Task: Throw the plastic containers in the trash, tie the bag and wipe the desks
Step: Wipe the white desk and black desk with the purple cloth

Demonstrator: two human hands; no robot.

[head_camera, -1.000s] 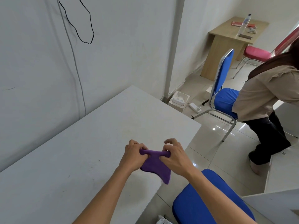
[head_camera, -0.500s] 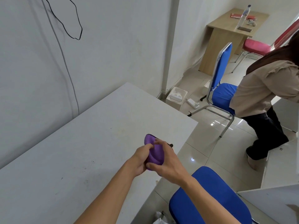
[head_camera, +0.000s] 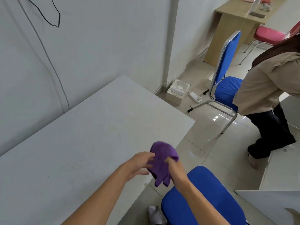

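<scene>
Wiping step, likely: right hand (head_camera: 174, 169) grips the purple cloth (head_camera: 160, 157) over the desk (head_camera: 81, 143) edge, left hand (head_camera: 138, 164) loose-fingered against it; next, press it flat.

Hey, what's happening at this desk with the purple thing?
Someone is holding a purple cloth in the air just above the near edge of a white desk. The right hand grips the cloth, and the left hand touches its side with loose fingers. The cloth is not on the desk yet. A second person bends over by the farther blue chair.
</scene>
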